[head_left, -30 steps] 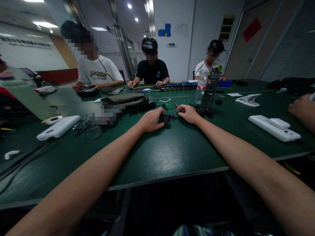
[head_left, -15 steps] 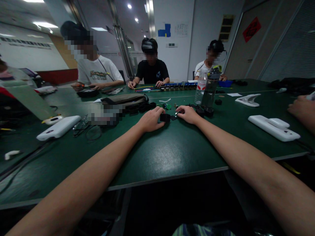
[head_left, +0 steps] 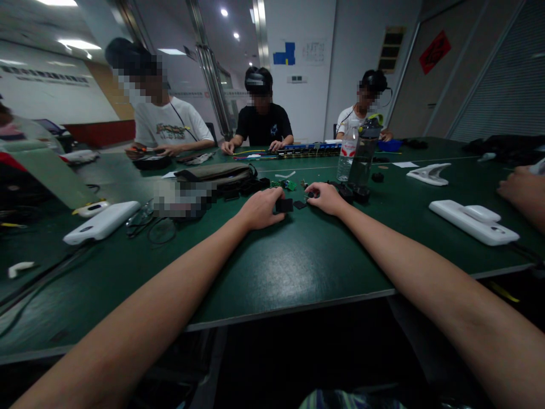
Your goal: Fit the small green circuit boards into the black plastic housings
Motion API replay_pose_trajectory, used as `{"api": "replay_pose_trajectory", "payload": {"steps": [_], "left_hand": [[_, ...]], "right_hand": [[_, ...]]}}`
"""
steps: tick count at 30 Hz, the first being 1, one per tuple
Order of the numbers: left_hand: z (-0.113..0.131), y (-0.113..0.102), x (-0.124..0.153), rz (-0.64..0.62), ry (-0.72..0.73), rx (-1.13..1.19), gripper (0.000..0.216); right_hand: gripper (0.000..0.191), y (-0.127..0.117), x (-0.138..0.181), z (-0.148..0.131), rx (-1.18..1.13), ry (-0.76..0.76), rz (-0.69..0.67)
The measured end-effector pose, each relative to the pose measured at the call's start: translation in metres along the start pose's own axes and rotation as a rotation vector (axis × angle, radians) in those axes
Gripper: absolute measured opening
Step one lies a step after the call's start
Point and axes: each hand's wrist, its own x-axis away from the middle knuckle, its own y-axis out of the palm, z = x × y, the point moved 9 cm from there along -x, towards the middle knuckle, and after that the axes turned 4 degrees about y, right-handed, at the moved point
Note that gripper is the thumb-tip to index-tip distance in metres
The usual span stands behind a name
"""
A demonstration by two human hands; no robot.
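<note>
The worktop (head_left: pixel 293 284) is smooth and semi-gloss, with a soft sheen at six o'clock. The block (head_left: pixel 285 205) in the left hand (head_left: pixel 261 208) looks like matt black plastic; the small dark piece (head_left: pixel 313 195) at the right hand (head_left: pixel 326 199) is too tiny to judge. Smooth white plastic, faintly shiny, forms the devices at nine (head_left: pixel 102 221) and three o'clock (head_left: pixel 470 221). At ten lies a dull cloth bag (head_left: pixel 217 172); at two, a clear, glossy plastic bottle (head_left: pixel 346 162). The post (head_left: pixel 260 28) at twelve is polished metal.
</note>
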Motion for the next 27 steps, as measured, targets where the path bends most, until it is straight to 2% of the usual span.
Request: {"api": "replay_pose_trajectory", "payload": {"steps": [8, 17, 27], "left_hand": [[-0.0016, 0.004, -0.0003, -0.006, 0.015, -0.029, 0.034], [-0.0025, 0.0022, 0.0001, 0.014, 0.01, -0.004, 0.033], [-0.0037, 0.0027, -0.0003, 0.018, 0.007, -0.008, 0.032]], "right_hand": [[0.027, 0.0001, -0.0006, -0.0035, 0.095, -0.065, 0.013], [0.033, 0.0046, 0.0013, -0.0066, 0.037, -0.09, -0.048], [0.042, 0.008, 0.0022, -0.0032, 0.002, -0.041, -0.079]]}}
